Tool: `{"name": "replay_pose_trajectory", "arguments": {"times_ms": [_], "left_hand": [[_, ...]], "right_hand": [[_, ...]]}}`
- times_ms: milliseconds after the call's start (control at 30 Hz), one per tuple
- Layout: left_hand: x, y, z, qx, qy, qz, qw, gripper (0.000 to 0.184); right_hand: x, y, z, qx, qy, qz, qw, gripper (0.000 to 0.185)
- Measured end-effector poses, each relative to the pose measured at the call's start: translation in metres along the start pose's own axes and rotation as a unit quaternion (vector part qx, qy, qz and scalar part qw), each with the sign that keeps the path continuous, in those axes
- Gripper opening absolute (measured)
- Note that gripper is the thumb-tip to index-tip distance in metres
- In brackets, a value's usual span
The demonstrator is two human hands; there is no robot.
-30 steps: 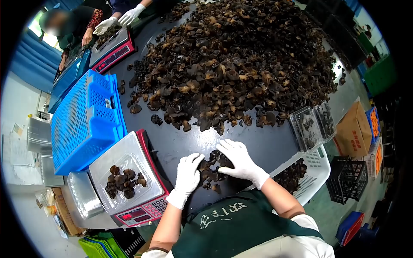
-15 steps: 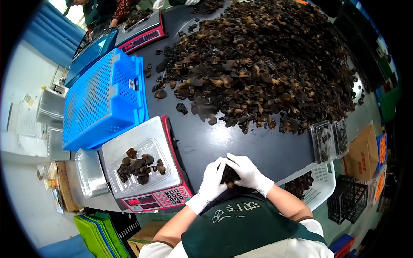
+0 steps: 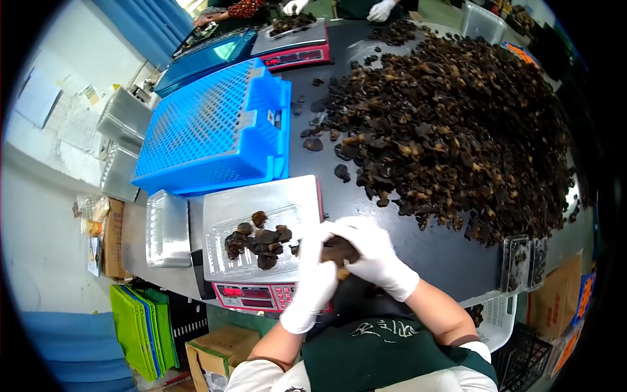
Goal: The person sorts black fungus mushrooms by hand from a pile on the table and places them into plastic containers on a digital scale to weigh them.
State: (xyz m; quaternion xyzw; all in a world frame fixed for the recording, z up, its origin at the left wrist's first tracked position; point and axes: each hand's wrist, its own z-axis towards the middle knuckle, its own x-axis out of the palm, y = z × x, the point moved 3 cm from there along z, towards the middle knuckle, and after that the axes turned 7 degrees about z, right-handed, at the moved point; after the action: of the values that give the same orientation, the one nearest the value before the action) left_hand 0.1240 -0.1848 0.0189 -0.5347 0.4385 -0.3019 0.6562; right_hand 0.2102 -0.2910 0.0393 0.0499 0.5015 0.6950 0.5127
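Note:
My gloved left hand [image 3: 316,277] and gloved right hand [image 3: 373,253] come together near the table's front edge, beside the scale. Between their closed fingers is a dark brown clump of wood ear mushroom [image 3: 340,251]; motion blurs the fingers. To the left, a clear plastic tray [image 3: 219,247] rests on the steel plate of a red scale [image 3: 258,195]. Several wood ear pieces [image 3: 264,240] lie in that tray. Beyond my hands spreads a large heap of wood ears [image 3: 450,130] on the dark table [image 3: 313,160].
A blue perforated crate [image 3: 196,130] stands behind the scale, with stacked clear trays [image 3: 168,228] at its left. Filled clear boxes [image 3: 516,261] sit at the right edge, above a white basket [image 3: 499,323]. Across the table, co-workers' gloved hands [image 3: 382,10] show near a second scale [image 3: 294,55].
My view has turned left, so the scene sits further right. Both hands have moved closer to the scale and its tray, still holding the wood ear clump between them.

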Motion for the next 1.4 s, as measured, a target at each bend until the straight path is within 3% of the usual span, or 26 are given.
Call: {"name": "replay_pose_trajectory", "arguments": {"times_ms": [33, 67, 100, 167, 233, 267, 367, 433, 500, 533, 633, 667, 700, 733, 767, 867, 1033, 1100, 1133, 1233, 1267, 1300, 1400], "left_hand": [[-0.024, -0.014, 0.008, 0.052, -0.023, 0.104, 0.993, 0.054], [-0.045, -0.011, 0.011, 0.049, -0.039, 0.053, 0.997, 0.058], [-0.064, -0.015, 0.014, 0.038, -0.057, 0.067, 0.995, 0.057], [-0.104, 0.01, 0.021, 0.016, -0.083, 0.078, 0.993, 0.054], [-0.139, 0.031, 0.024, 0.085, -0.106, 0.212, 0.968, 0.056], [-0.15, 0.035, 0.026, 0.084, -0.109, 0.214, 0.967, 0.056], [-0.166, 0.049, 0.027, 0.124, -0.085, 0.412, 0.899, 0.061], [-0.166, 0.046, 0.025, 0.102, -0.049, 0.436, 0.893, 0.063], [-0.174, 0.05, 0.021, 0.098, -0.009, 0.368, 0.925, 0.074], [-0.177, 0.047, 0.018, 0.093, -0.013, 0.388, 0.917, 0.074], [-0.186, 0.036, 0.008, 0.061, -0.006, 0.411, 0.909, 0.079], [-0.192, 0.032, 0.006, 0.05, -0.003, 0.387, 0.921, 0.081], [-0.197, 0.031, 0.003, 0.039, 0.0, 0.362, 0.931, 0.084], [-0.205, 0.037, 0.001, 0.024, 0.004, 0.328, 0.944, 0.087], [-0.211, 0.037, -0.001, 0.045, -0.011, 0.313, 0.949, 0.084], [-0.23, 0.042, -0.005, -0.008, -0.066, 0.234, 0.97, 0.074], [-0.236, 0.035, -0.001, -0.013, -0.085, 0.209, 0.974, 0.077], [-0.229, 0.031, 0.004, 0.079, -0.034, 0.348, 0.934, 0.086], [-0.225, 0.032, 0.009, 0.053, -0.004, 0.379, 0.924, 0.097], [-0.212, 0.028, 0.019, 0.061, 0.033, 0.442, 0.894, 0.102], [-0.21, 0.034, 0.022, 0.048, 0.056, 0.478, 0.875, 0.108], [-0.209, 0.038, 0.021, 0.048, 0.056, 0.478, 0.875, 0.108], [-0.199, 0.046, 0.02, 0.061, 0.084, 0.497, 0.862, 0.106]], "right_hand": [[0.019, -0.001, 0.013, -0.006, 0.013, 0.007, 1.0, 0.054], [0.032, 0.005, 0.027, -0.028, 0.005, 0.029, 0.999, 0.054], [0.046, 0.013, 0.044, 0.025, 0.06, 0.08, 0.995, 0.05], [0.083, 0.017, 0.064, -0.003, 0.09, 0.066, 0.994, 0.05], [0.107, 0.022, 0.077, 0.006, 0.153, 0.039, 0.987, 0.053], [0.119, 0.018, 0.081, 0.0, 0.171, 0.014, 0.985, 0.057], [0.136, 0.006, 0.076, -0.004, 0.184, -0.042, 0.982, 0.06], [0.118, 0.014, 0.079, 0.015, 0.253, -0.043, 0.966, 0.078], [0.114, 0.0, 0.067, -0.027, 0.195, 0.001, 0.98, 0.084], [0.103, -0.005, 0.066, -0.014, 0.23, 0.03, 0.973, 0.09], [0.047, 0.008, 0.065, -0.005, 0.218, 0.029, 0.976, 0.078], [0.034, -0.002, 0.052, 0.032, 0.207, 0.03, 0.977, 0.074], [0.021, -0.011, 0.036, 0.112, 0.188, 0.117, 0.969, 0.07], [0.004, -0.006, 0.028, 0.1, 0.164, 0.061, 0.979, 0.065], [-0.008, -0.017, 0.008, 0.153, 0.171, 0.05, 0.972, 0.059], [-0.028, -0.043, -0.053, 0.212, 0.144, -0.093, 0.962, 0.047], [-0.021, -0.038, -0.111, 0.268, 0.241, -0.194, 0.912, 0.092], [-0.005, -0.025, -0.116, 0.266, 0.297, -0.197, 0.896, 0.094], [0.003, -0.018, -0.116, 0.251, 0.327, -0.215, 0.886, 0.091], [0.014, -0.03, -0.132, 0.256, 0.335, -0.158, 0.893, 0.065], [0.012, -0.027, -0.129, 0.228, 0.287, -0.153, 0.918, 0.042], [0.012, -0.033, -0.133, 0.227, 0.287, -0.153, 0.918, 0.042], [0.005, -0.049, -0.134, 0.258, 0.225, -0.039, 0.939, 0.013]]}}
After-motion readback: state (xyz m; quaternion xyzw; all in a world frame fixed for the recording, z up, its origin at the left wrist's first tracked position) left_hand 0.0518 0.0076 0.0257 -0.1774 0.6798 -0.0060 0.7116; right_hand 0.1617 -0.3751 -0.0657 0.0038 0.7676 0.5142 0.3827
